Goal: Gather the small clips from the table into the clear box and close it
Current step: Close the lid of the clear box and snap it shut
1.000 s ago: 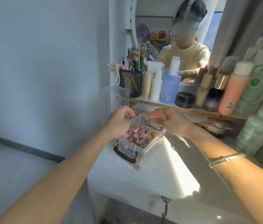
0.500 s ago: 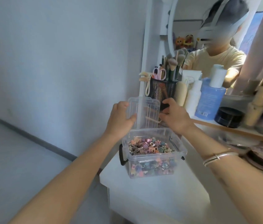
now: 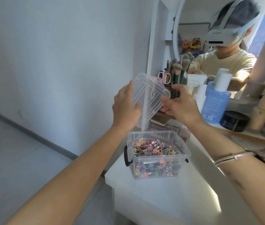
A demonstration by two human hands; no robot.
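The clear box (image 3: pixel 158 172) stands open on the left corner of the white table (image 3: pixel 161 197), with black latches on its sides. Many small colourful clips (image 3: pixel 152 147) fill it. Above the box, the clear lid (image 3: pixel 149 96) hangs tilted in the air. My left hand (image 3: pixel 125 108) grips the lid's left edge. My right hand (image 3: pixel 179 104) is at the lid's right edge, its fingers spread and touching it. No loose clips show on the table.
A shelf behind holds a black mesh cup (image 3: pixel 169 88) with brushes and pink scissors (image 3: pixel 213 77), a blue bottle (image 3: pixel 215 101), a black jar (image 3: pixel 234 120) and other bottles. A round mirror (image 3: pixel 209 38) reflects a person. The wall and floor lie to the left.
The lid has been lifted higher above the box and tilted. Both hands rose with it, and the view has shifted closer to the box.
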